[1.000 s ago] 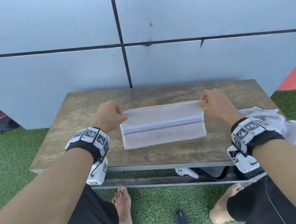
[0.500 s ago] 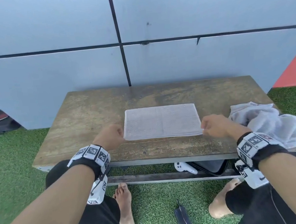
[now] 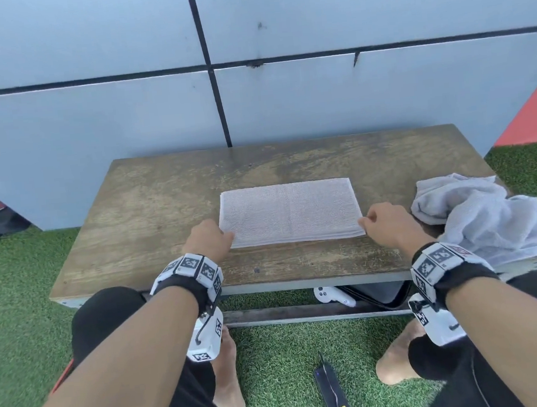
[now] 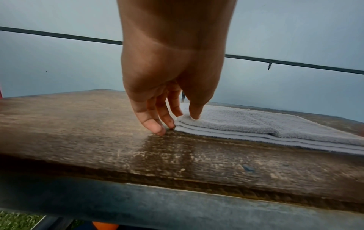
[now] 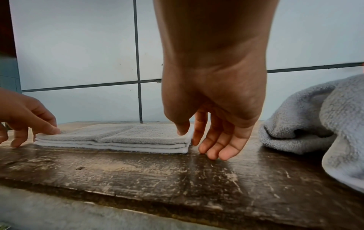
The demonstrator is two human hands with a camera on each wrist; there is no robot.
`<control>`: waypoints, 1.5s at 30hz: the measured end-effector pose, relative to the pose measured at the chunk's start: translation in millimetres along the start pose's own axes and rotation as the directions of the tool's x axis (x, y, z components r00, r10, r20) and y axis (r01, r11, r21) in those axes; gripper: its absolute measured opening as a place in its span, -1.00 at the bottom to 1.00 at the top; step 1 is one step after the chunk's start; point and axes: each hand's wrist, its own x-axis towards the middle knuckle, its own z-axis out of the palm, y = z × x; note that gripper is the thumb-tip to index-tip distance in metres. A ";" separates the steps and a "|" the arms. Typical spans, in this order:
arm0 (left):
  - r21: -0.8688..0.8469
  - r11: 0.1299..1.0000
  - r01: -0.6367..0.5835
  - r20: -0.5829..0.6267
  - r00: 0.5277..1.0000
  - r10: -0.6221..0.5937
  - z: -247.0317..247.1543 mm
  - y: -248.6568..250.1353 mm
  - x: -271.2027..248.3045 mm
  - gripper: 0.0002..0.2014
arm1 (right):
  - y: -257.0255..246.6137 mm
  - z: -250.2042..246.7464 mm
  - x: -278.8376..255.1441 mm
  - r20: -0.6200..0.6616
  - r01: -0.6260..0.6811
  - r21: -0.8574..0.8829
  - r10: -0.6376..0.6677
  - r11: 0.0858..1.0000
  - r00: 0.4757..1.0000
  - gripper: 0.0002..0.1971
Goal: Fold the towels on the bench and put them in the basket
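A white towel (image 3: 289, 212), folded into a flat rectangle of several layers, lies at the middle of the wooden bench (image 3: 150, 214). My left hand (image 3: 226, 237) is at its near left corner; in the left wrist view the thumb (image 4: 195, 114) lies on top and the index finger presses the corner's side, pinching the top layer. At the near right corner is my right hand (image 3: 364, 222). Its thumb (image 5: 182, 131) touches the towel's (image 5: 138, 135) top edge, and its fingers (image 5: 222, 149) hang nearly straight beside it. No basket is in view.
A crumpled grey-white towel (image 3: 481, 215) is heaped at the bench's right end, partly over the edge. Under the bench lie a white controller (image 3: 333, 295) and a black case (image 3: 377, 294). A grey panel wall stands right behind the bench. Green turf surrounds it.
Both hands brought the towel's far edge toward me and laid it down, folding the towel in half. They now sit low at its near corners.
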 end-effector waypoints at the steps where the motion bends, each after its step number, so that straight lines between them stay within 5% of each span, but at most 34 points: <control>1: -0.005 1.000 0.007 -0.011 1.000 -0.007 0.4 0.3 0.0 -0.63 | 0.0 0.8 0.5 -0.005 0.001 0.003 -0.001 1.000 1.000 -0.69; 8: -0.080 0.997 0.005 -0.038 0.999 -0.008 -2.0 -1.5 3.1 -0.56 | -2.8 0.0 -0.8 -0.013 -0.006 0.053 0.007 0.999 1.000 -0.82; 13: -0.122 0.990 -0.067 -0.105 0.993 0.054 -11.7 -4.7 7.4 -0.54 | -7.5 -12.2 3.7 -0.010 -0.004 0.106 0.005 0.994 1.000 -0.60; 22: -0.094 0.996 0.001 -0.025 1.000 -0.003 -6.5 -3.4 3.2 -0.55 | -8.5 -13.9 9.8 0.186 -0.043 -0.039 0.049 0.998 0.981 -0.58; 26: -0.122 0.991 0.046 -0.006 0.999 -0.048 -8.7 -2.3 5.9 -0.73 | -8.4 -13.6 9.7 0.188 -0.065 -0.036 0.071 0.997 0.980 -0.66; 28: -0.126 0.991 0.035 -0.086 0.995 -0.046 -11.0 3.6 4.0 -0.89 | -12.5 -14.4 7.5 0.073 -0.043 -0.029 0.045 0.999 0.996 -0.75; 32: -0.052 0.977 -0.208 -0.265 0.946 0.187 -1.0 27.3 5.3 -0.75 | -31.2 -4.9 8.7 -0.227 0.140 -0.008 -0.138 0.990 0.964 -0.93; 38: 0.057 0.879 -0.474 -0.187 0.859 0.476 36.8 82.0 22.7 -0.66 | -86.7 35.5 28.1 -0.176 0.386 -0.041 -0.387 0.922 0.905 -0.61; 45: 0.269 0.852 -0.449 0.016 0.887 0.462 81.1 77.9 35.5 -0.43 | -96.1 85.6 49.0 -0.040 0.417 -0.140 -0.426 0.898 0.904 -0.41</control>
